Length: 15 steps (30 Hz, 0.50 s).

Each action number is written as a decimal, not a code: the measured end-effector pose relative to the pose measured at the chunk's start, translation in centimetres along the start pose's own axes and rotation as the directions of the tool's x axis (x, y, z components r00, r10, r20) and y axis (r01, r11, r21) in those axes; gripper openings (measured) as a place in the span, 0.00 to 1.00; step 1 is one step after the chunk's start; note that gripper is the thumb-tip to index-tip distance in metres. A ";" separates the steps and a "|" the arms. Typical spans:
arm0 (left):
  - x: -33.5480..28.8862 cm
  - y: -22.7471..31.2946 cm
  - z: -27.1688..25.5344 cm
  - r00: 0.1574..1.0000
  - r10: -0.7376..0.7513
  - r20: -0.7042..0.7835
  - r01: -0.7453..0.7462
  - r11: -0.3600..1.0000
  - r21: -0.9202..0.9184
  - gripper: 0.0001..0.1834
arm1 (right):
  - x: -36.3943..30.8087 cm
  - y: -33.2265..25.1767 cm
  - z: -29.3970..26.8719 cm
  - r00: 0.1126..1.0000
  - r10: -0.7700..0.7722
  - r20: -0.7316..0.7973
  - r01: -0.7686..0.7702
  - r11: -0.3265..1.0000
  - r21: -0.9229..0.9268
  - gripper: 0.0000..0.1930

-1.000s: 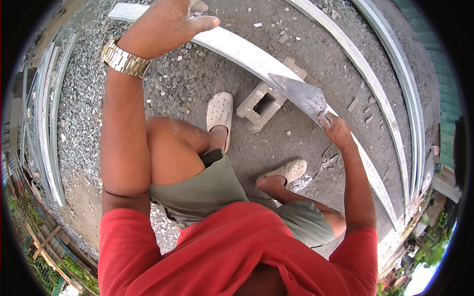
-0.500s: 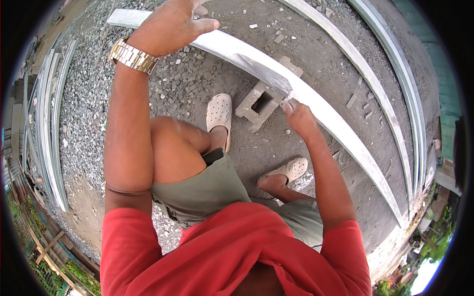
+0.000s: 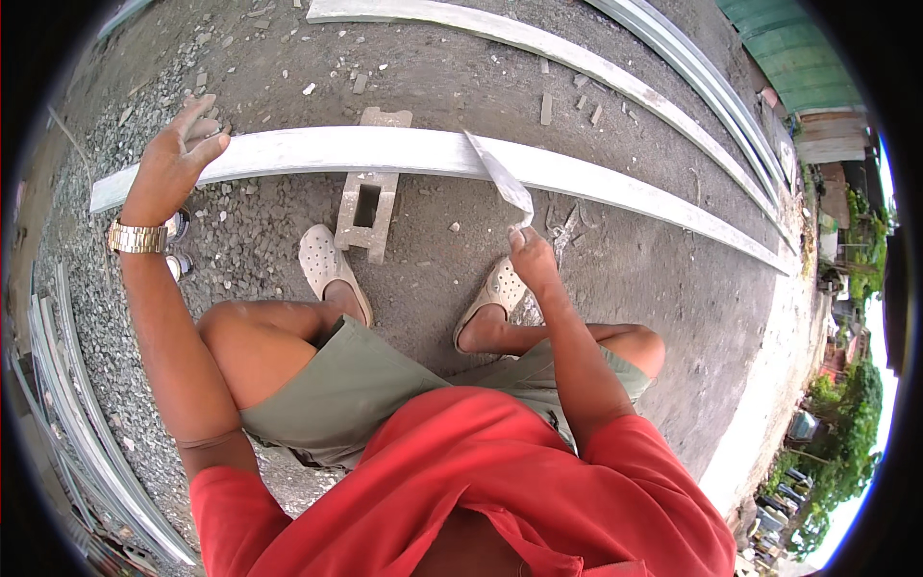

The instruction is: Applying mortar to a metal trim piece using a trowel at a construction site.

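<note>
A long bar (image 3: 317, 151) coated in white lies across in front of me, over a grey hollow concrete block (image 3: 383, 186). At its left end is my left hand (image 3: 178, 159), with a gold watch at the wrist. The fingers reach past the far edge, stretched apart, and the thumb lies over the bar; nothing shows in the hand. My right hand (image 3: 534, 258) is closed around the handle of a trowel (image 3: 500, 181). The trowel's pointed metal blade slants over the bar's near edge, right of the block, its tip over the white face. The handle is mostly hidden by my fingers.
Another whitened bar (image 3: 538, 40) and a bundle of grey metal profiles (image 3: 687, 72) lie farther off. More long profiles (image 3: 82, 385) lie at the left on gravel. Pliers-like tools (image 3: 567, 226) are on the dirt near my right foot. Two small round containers (image 3: 177, 245) stand beside my left wrist.
The view has turned, so the bar now runs flatter across it. The trowel has moved rightward along the bar, from beside the block to right of it. My left hand is nearer the bar's end.
</note>
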<state>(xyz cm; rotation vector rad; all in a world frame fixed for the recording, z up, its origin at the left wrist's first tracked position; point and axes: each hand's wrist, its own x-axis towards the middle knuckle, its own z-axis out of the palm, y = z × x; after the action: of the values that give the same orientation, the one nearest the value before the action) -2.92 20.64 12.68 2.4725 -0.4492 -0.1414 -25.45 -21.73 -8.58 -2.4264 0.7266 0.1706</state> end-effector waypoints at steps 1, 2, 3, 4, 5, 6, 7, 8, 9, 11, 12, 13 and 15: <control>0.5 0.8 0.5 1.000 0.017 0.005 -0.017 1.000 -0.001 0.33 | 0.6 5.2 -0.5 0.999 -0.019 -0.045 0.017 0.999 -0.041 0.21; 0.8 1.7 1.0 1.000 0.016 0.024 -0.016 1.000 0.014 0.33 | 0.8 8.8 -1.2 0.996 -0.042 -0.085 0.035 0.996 -0.082 0.21; 0.7 2.2 1.0 0.999 0.001 0.037 -0.002 0.999 0.038 0.33 | 0.8 9.5 -2.3 0.996 0.035 -0.083 -0.042 0.996 -0.085 0.21; 0.8 2.4 1.2 0.999 0.003 0.032 -0.005 0.999 0.046 0.33 | 0.7 9.4 -3.7 0.990 0.111 -0.086 -0.118 0.989 -0.091 0.21; 0.9 2.6 1.4 0.998 0.020 0.056 -0.025 0.996 0.088 0.33 | 0.8 9.3 -4.9 0.991 0.105 -0.087 -0.112 0.990 -0.083 0.21; 0.9 2.8 1.6 0.996 0.036 0.081 -0.046 0.990 0.132 0.34 | 0.8 8.8 -6.1 0.973 0.227 -0.039 -0.221 0.967 0.124 0.20; 1.1 3.1 2.1 0.998 0.015 0.067 -0.025 0.989 0.144 0.34 | 0.9 8.9 -7.3 0.941 0.338 0.026 -0.329 0.890 0.317 0.20; 1.3 3.0 2.6 0.998 0.023 0.065 -0.032 0.989 0.146 0.34 | 1.2 9.3 -8.1 0.941 0.338 0.021 -0.326 0.889 0.323 0.20; 1.6 2.8 3.1 0.997 0.017 0.077 -0.027 0.991 0.129 0.34 | 1.6 9.8 -8.9 0.959 0.283 -0.017 -0.261 0.904 0.340 0.17; 1.5 2.3 2.7 0.994 -0.022 0.105 0.009 0.993 0.120 0.34 | 1.6 8.2 -10.4 0.965 0.255 0.062 -0.244 0.783 0.572 0.14; 1.3 1.9 2.4 0.994 -0.024 0.105 0.011 0.992 0.126 0.34 | 1.6 7.0 -11.1 0.965 0.253 0.067 -0.244 0.780 0.576 0.14; 1.3 1.3 2.2 0.993 -0.033 0.117 0.016 0.990 0.143 0.34 | 1.7 6.0 -11.7 0.971 0.222 0.093 -0.224 0.691 0.687 0.14; 1.3 0.4 2.3 0.990 -0.038 0.133 0.016 0.987 0.158 0.35 | 3.4 6.1 -12.2 0.971 0.210 0.112 -0.226 0.663 0.714 0.16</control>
<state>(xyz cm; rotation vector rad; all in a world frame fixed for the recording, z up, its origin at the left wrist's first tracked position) -2.28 18.62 11.04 2.6346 -0.5019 -0.2978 -26.40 -34.45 -2.66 -1.5665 0.8733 -0.0098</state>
